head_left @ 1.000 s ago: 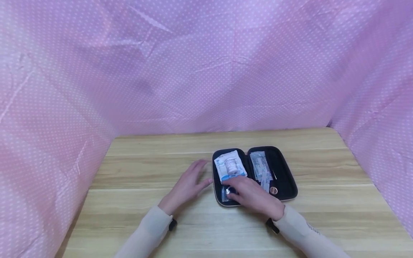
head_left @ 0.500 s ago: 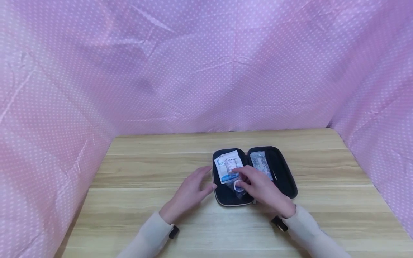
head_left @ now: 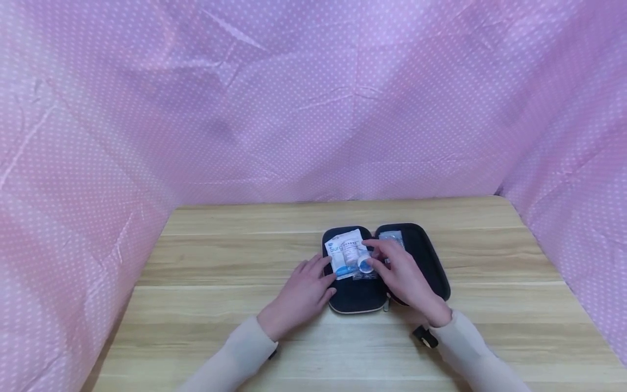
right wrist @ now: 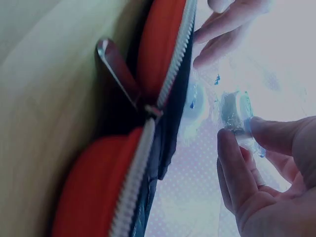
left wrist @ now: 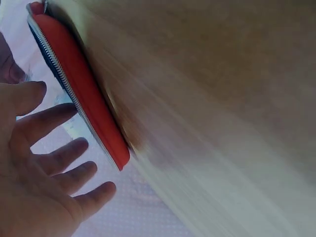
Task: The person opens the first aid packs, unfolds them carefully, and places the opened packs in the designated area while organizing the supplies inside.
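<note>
A zip case (head_left: 356, 298) lies unfolded on the table, red outside and black inside. In its left half sits a white packet (head_left: 338, 256) printed "Surg...", topped by a clear-wrapped white roll (head_left: 350, 251). My right hand (head_left: 404, 275) pinches a small wrapped roll (head_left: 364, 265), white and blue at its end, between thumb and fingertips beside the packet. The right wrist view shows the same roll (right wrist: 231, 111) in clear film. My left hand (head_left: 301, 296) reaches over the case's left rim with spread fingers, fingertips at the packet's edge. In the left wrist view its fingers stand apart along the zip.
Clear packets (head_left: 392, 237) lie in the case's right half, partly hidden behind my right hand. A zip pull (right wrist: 118, 71) hangs at the fold. Bare wooden table (head_left: 210, 261) surrounds the case, and pink dotted cloth (head_left: 313, 109) hangs behind and at the sides.
My right hand has carried the small roll from the left half's near end up and right beside the white packet. My left hand has moved right, over the rim to the packet.
</note>
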A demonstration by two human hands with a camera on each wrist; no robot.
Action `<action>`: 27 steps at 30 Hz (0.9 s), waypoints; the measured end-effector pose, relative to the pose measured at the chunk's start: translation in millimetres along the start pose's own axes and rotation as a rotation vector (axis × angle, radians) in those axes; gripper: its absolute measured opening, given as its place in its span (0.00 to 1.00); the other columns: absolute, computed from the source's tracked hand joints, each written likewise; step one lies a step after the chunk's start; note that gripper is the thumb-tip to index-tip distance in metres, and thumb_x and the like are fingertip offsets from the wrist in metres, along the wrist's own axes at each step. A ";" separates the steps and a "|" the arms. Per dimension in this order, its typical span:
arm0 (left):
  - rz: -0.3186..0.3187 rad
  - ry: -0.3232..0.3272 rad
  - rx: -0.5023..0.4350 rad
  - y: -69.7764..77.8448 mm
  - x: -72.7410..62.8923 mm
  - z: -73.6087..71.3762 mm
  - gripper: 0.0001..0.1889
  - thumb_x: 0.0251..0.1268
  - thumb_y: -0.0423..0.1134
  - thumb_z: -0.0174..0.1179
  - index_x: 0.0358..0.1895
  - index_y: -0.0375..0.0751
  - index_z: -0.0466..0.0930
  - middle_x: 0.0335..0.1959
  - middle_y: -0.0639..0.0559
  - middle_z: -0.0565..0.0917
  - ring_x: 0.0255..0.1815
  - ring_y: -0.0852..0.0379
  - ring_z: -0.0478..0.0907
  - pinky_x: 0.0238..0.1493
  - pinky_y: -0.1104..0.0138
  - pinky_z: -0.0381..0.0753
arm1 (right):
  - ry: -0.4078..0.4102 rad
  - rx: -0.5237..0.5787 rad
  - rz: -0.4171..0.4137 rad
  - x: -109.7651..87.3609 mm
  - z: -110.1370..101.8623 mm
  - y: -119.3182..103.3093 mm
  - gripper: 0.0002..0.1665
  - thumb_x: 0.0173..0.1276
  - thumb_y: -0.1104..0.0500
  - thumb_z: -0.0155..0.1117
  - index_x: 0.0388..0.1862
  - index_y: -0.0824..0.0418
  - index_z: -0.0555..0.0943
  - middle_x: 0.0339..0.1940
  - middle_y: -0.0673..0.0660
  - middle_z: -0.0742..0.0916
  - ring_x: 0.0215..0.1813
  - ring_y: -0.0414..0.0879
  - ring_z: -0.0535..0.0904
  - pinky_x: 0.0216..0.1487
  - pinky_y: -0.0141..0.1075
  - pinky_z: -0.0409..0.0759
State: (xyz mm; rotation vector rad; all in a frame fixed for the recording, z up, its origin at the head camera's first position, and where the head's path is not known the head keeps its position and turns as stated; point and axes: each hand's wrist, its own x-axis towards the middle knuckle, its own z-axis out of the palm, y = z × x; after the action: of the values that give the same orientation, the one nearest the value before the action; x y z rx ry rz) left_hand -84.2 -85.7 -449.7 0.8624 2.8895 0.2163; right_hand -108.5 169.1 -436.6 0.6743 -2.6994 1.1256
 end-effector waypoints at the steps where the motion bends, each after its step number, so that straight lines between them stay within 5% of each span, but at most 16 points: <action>1: 0.001 -0.003 0.017 0.5 1.5 1.3 0.21 0.81 0.53 0.53 0.66 0.47 0.83 0.78 0.44 0.67 0.80 0.41 0.60 0.77 0.44 0.63 | -0.002 0.002 0.002 0.3 1.7 -0.1 0.25 0.72 0.63 0.70 0.67 0.55 0.80 0.43 0.49 0.81 0.41 0.42 0.75 0.39 0.35 0.79; 7: -0.009 0.005 0.027 2.0 8.6 4.5 0.19 0.82 0.51 0.52 0.58 0.44 0.86 0.76 0.43 0.70 0.80 0.41 0.60 0.76 0.45 0.65 | -0.006 0.009 0.015 4.5 13.4 -4.9 0.19 0.72 0.63 0.70 0.61 0.56 0.84 0.46 0.53 0.83 0.44 0.43 0.77 0.43 0.39 0.81; 17: -0.001 0.140 -0.131 -4.3 19.1 6.9 0.04 0.74 0.37 0.64 0.38 0.44 0.82 0.66 0.42 0.78 0.66 0.48 0.74 0.69 0.57 0.75 | 0.041 -0.057 0.020 14.6 33.2 -13.6 0.13 0.69 0.64 0.73 0.51 0.58 0.88 0.42 0.52 0.82 0.38 0.42 0.75 0.37 0.36 0.79; 22: 0.001 0.163 -0.177 -6.4 18.3 6.7 0.04 0.74 0.36 0.64 0.37 0.45 0.81 0.66 0.41 0.77 0.63 0.48 0.76 0.68 0.58 0.76 | 0.053 -0.110 -0.044 19.4 40.0 -16.4 0.11 0.67 0.66 0.74 0.48 0.59 0.87 0.41 0.53 0.82 0.37 0.43 0.78 0.36 0.37 0.81; 27: -0.004 0.181 -0.222 -6.3 17.8 6.8 0.03 0.75 0.36 0.63 0.40 0.43 0.81 0.64 0.42 0.75 0.55 0.48 0.79 0.62 0.57 0.80 | -0.023 -0.135 -0.084 20.9 45.4 -16.9 0.10 0.67 0.66 0.74 0.47 0.60 0.86 0.42 0.53 0.83 0.39 0.43 0.81 0.40 0.39 0.84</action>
State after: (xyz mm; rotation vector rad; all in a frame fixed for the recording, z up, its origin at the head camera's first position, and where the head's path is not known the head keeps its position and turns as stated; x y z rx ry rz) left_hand -101.3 -80.4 -458.8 0.8360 2.9522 0.6328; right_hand -117.5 119.4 -452.0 0.7747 -2.7078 0.9124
